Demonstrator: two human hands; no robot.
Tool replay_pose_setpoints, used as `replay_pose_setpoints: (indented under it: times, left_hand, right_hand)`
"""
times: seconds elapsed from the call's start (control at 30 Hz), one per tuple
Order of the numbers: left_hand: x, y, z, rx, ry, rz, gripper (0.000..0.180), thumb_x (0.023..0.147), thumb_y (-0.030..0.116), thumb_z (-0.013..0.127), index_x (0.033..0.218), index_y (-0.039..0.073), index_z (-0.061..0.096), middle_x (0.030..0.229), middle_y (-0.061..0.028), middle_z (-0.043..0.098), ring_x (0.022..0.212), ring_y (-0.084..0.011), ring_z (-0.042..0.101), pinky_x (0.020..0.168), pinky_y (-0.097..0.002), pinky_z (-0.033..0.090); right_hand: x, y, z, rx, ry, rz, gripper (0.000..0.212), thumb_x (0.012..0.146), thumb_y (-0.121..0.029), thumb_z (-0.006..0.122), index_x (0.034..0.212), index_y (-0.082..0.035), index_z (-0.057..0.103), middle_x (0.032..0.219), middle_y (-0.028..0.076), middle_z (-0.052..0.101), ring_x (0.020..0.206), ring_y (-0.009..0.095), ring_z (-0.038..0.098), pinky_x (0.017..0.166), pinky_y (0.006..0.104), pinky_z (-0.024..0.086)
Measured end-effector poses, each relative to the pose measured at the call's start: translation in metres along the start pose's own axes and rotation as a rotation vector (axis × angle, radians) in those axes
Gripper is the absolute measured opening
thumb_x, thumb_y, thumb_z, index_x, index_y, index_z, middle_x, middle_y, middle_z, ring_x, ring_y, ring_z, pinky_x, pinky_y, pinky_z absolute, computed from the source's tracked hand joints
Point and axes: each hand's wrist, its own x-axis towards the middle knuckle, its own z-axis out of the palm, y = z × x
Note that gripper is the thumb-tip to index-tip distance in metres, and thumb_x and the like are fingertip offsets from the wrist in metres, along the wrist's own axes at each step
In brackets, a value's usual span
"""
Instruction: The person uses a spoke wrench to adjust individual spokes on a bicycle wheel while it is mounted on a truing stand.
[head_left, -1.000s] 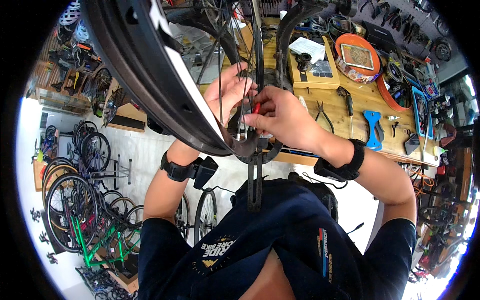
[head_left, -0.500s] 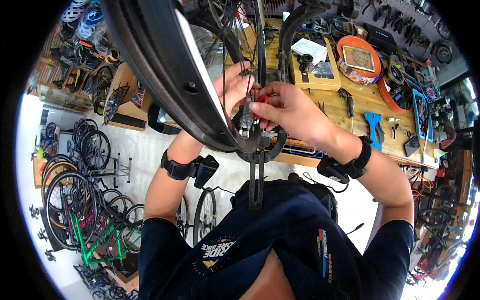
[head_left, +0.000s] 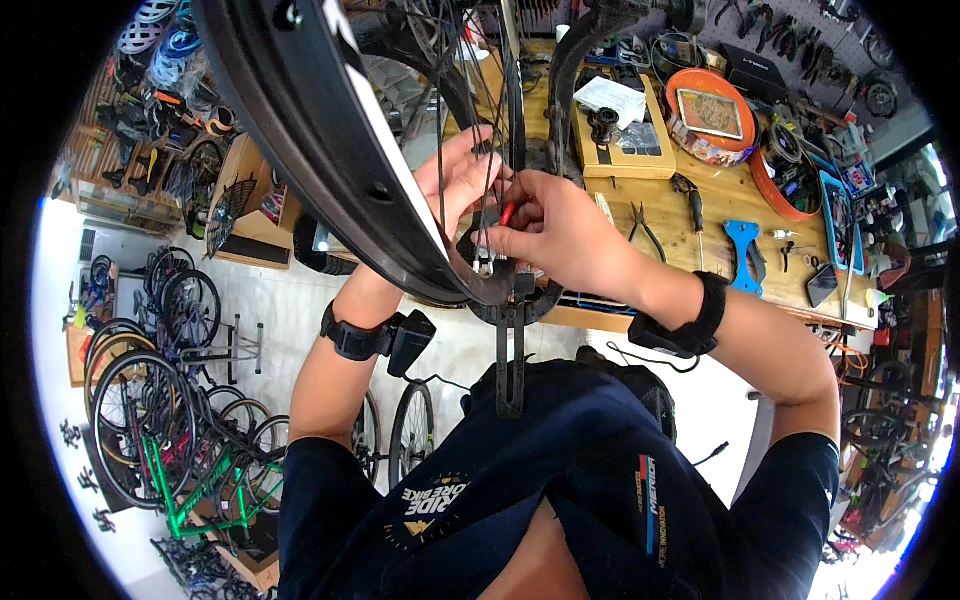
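Observation:
A black bicycle wheel rim (head_left: 330,160) with a white stripe stands tilted before me, held in a black truing stand (head_left: 511,360). Among its thin spokes (head_left: 441,120), my left hand (head_left: 458,182) has its fingers curled, thumb and fingertips pinched at a spoke. Just right of it, my right hand (head_left: 575,232) grips a small red spoke wrench (head_left: 507,214) between thumb and bent fingers, near the lower part of the rim. The wrench is mostly covered by those fingers, so its jaw cannot be made out.
On the wooden workbench (head_left: 720,215) lie pliers (head_left: 647,230), a black-handled screwdriver (head_left: 692,200), a blue tool (head_left: 743,255), a cardboard box (head_left: 625,155) and an orange round tin (head_left: 690,150). Bicycles, one with a green frame (head_left: 165,490), stand at the left.
My right hand has moved slightly left and turned at the wrist, with the red wrench turning too. The rim has shifted slightly. More of the pliers on the bench now shows.

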Motion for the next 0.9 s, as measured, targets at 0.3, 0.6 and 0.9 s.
replay_pose_setpoints:
  times: [0.3, 0.6, 0.9]
  left_hand:
    - [0.002, -0.003, 0.001, 0.009, -0.01, 0.007, 0.048, 0.097, 0.03, 0.053, 0.139, 0.009, 0.043, 0.112, -0.0043, 0.061, 0.105, -0.0139, 0.057, 0.088, -0.0276, 0.044]
    - [-0.002, 0.003, 0.0, -0.041, -0.026, -0.01, 0.048, 0.098, 0.027, 0.052, 0.14, 0.006, 0.041, 0.113, -0.0108, 0.06, 0.102, -0.0171, 0.059, 0.088, -0.0312, 0.048]
    - [0.002, 0.004, -0.007, 0.041, -0.044, -0.003, 0.049, 0.099, 0.028, 0.051, 0.139, 0.003, 0.04, 0.116, -0.0148, 0.059, 0.104, -0.0192, 0.059, 0.091, -0.0322, 0.047]
  right_hand:
    - [0.003, -0.009, 0.004, -0.253, -0.03, 0.013, 0.019, 0.089, -0.005, 0.057, 0.103, 0.009, 0.052, 0.077, 0.011, 0.064, 0.058, 0.013, 0.06, 0.053, 0.0266, 0.05]
    - [0.015, -0.006, -0.027, 0.351, -0.467, 0.081, 0.018, 0.094, -0.007, 0.054, 0.109, 0.003, 0.053, 0.084, 0.006, 0.066, 0.061, 0.01, 0.062, 0.05, 0.0202, 0.045]
    - [0.021, 0.011, -0.024, 0.424, -0.474, 0.122, 0.017, 0.093, -0.008, 0.057, 0.104, 0.004, 0.061, 0.092, 0.009, 0.069, 0.059, 0.008, 0.058, 0.053, 0.0204, 0.045]
